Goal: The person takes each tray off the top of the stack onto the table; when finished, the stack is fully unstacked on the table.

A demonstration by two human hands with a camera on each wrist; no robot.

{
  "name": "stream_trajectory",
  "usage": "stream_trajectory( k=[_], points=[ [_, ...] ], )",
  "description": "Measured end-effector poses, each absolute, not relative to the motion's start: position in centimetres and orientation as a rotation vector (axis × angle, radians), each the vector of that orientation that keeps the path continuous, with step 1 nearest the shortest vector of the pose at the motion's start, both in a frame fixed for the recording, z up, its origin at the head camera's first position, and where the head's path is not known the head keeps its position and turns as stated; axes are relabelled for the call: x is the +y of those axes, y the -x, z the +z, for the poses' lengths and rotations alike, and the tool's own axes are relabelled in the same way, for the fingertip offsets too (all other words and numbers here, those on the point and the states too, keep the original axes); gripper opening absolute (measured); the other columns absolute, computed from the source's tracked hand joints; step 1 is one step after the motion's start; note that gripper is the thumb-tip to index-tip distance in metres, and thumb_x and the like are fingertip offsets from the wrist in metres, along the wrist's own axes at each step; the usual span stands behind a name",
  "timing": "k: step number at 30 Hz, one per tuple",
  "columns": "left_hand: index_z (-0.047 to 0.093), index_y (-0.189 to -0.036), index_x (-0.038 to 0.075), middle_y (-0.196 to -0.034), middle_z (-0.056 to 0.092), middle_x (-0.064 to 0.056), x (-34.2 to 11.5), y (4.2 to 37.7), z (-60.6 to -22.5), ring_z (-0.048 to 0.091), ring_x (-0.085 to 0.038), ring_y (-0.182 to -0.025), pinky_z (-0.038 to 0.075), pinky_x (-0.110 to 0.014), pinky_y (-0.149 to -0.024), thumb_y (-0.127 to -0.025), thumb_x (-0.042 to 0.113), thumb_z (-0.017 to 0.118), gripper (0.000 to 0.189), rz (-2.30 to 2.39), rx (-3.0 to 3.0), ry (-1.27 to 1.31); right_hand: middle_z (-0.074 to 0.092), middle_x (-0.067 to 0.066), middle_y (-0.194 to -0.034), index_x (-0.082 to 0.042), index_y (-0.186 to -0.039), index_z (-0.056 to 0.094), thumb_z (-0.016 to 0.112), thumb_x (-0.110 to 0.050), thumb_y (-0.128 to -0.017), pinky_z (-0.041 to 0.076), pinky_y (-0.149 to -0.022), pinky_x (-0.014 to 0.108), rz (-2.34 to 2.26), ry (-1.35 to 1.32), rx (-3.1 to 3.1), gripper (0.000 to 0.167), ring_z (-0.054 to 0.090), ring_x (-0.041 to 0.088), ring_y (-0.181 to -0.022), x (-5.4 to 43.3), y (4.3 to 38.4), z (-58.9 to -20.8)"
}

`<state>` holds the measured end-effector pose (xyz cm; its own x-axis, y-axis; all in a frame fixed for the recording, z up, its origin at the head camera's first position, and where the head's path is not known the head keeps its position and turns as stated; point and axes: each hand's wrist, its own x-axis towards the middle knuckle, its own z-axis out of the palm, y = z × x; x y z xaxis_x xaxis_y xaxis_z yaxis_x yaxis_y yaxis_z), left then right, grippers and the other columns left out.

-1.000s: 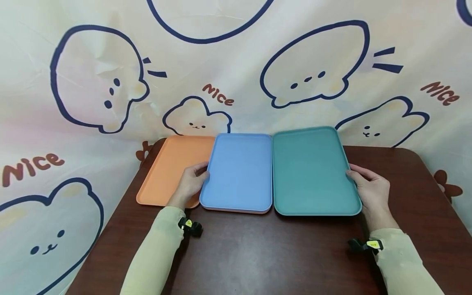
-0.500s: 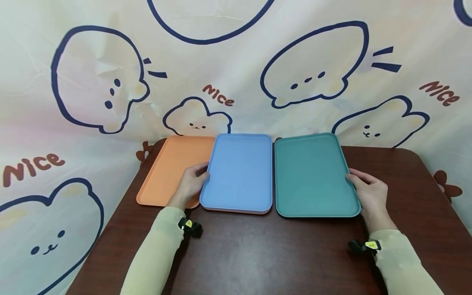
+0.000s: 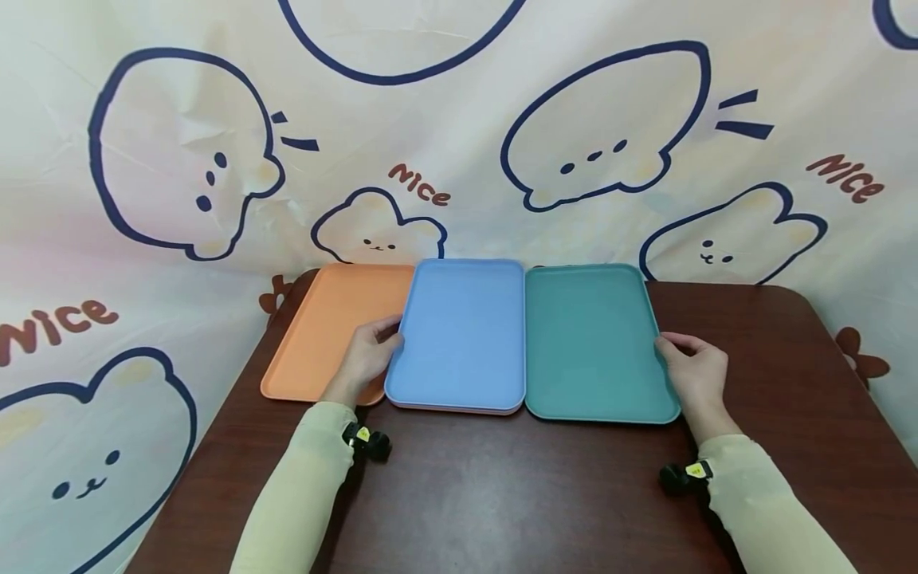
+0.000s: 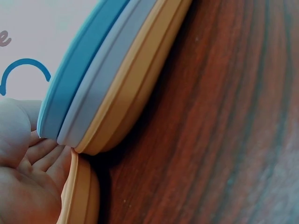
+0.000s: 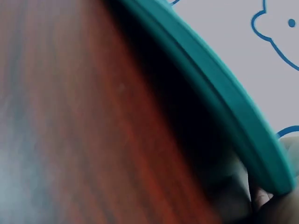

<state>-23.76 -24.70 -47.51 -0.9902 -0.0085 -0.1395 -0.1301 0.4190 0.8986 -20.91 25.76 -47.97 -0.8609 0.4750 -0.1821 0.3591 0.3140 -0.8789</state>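
Observation:
A stack of trays, blue tray (image 3: 459, 335) on top, stands at the middle of the table. In the left wrist view a pale lilac tray (image 4: 96, 100) and an orange tray (image 4: 124, 95) lie under the blue one. My left hand (image 3: 367, 355) holds the stack's left edge, thumb at the blue rim; its fingertips are partly hidden. Left of it, under my wrist, lies another orange tray (image 3: 330, 335). My right hand (image 3: 696, 371) pinches the right edge of a teal tray (image 3: 595, 343) beside the stack. A dark gap shows beneath its rim in the right wrist view.
The dark brown wooden table (image 3: 488, 486) extends in front of the trays and to their right. Behind it hangs a pale cloth (image 3: 473, 143) with cartoon drawings, close to the table's back edge.
The teal tray has come down and then moved left with my right hand, its left edge now against the blue stack. My left hand has stayed at the stack's edge.

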Motion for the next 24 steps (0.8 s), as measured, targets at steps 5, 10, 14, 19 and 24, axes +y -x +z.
stream_trajectory(
  k=[5, 10, 14, 19, 24],
  points=[
    [0.052, -0.16, 0.005, -0.162, 0.055, -0.018, -24.8, 23.8, -47.4, 0.052, -0.034, -0.152, 0.046, -0.052, -0.123, -0.11, 0.014, 0.056, 0.051, 1.629, 2.547, 0.126, 0.064, 0.02, -0.15, -0.001, -0.136, 0.074, 0.063, -0.029, -0.108, 0.047, -0.072, 0.016, 1.447, 0.636, -2.59, 0.041, 0.057, 0.034, -0.135, 25.7, 20.6, -47.9],
    [0.052, -0.16, 0.005, -0.162, 0.054, -0.018, -25.0, 23.8, -47.3, 0.051, -0.035, -0.152, 0.046, -0.053, -0.123, -0.11, 0.015, 0.056, 0.051, 1.624, 2.561, 0.119, 0.067, 0.03, -0.142, 0.006, -0.131, 0.074, 0.062, -0.02, -0.108, 0.049, -0.074, 0.025, 1.248, 0.464, -2.732, 0.036, 0.059, 0.045, -0.13, 25.8, 20.4, -47.4],
    [0.052, -0.16, 0.006, -0.163, 0.054, -0.018, -25.1, 23.8, -47.3, 0.05, -0.034, -0.153, 0.046, -0.053, -0.123, -0.11, 0.015, 0.057, 0.051, 1.618, 2.561, 0.124, 0.067, 0.036, -0.134, 0.01, -0.129, 0.073, 0.062, -0.017, -0.107, 0.054, -0.073, 0.035, 1.081, 0.275, -2.83, 0.037, 0.063, 0.051, -0.118, 26.3, 20.6, -47.1],
    [0.053, -0.16, 0.007, -0.163, 0.055, -0.017, -25.5, 23.8, -47.2, 0.051, -0.034, -0.153, 0.046, -0.052, -0.123, -0.11, 0.017, 0.058, 0.051, 1.622, 2.548, 0.171, 0.065, 0.037, -0.138, 0.009, -0.134, 0.071, 0.06, -0.022, -0.109, 0.053, -0.075, 0.029, 1.104, 0.149, -2.894, 0.041, 0.065, 0.05, -0.12, 27.1, 20.9, -47.1],
    [0.053, -0.159, 0.008, -0.162, 0.056, -0.016, -25.4, 23.9, -47.3, 0.053, -0.033, -0.151, 0.048, -0.052, -0.122, -0.109, 0.017, 0.059, 0.051, 1.644, 2.519, 0.171, 0.062, 0.033, -0.146, 0.005, -0.139, 0.069, 0.056, -0.028, -0.112, 0.047, -0.075, 0.016, 1.257, 0.243, -2.842, 0.044, 0.06, 0.046, -0.129, 27.7, 20.3, -47.6]
  ],
)
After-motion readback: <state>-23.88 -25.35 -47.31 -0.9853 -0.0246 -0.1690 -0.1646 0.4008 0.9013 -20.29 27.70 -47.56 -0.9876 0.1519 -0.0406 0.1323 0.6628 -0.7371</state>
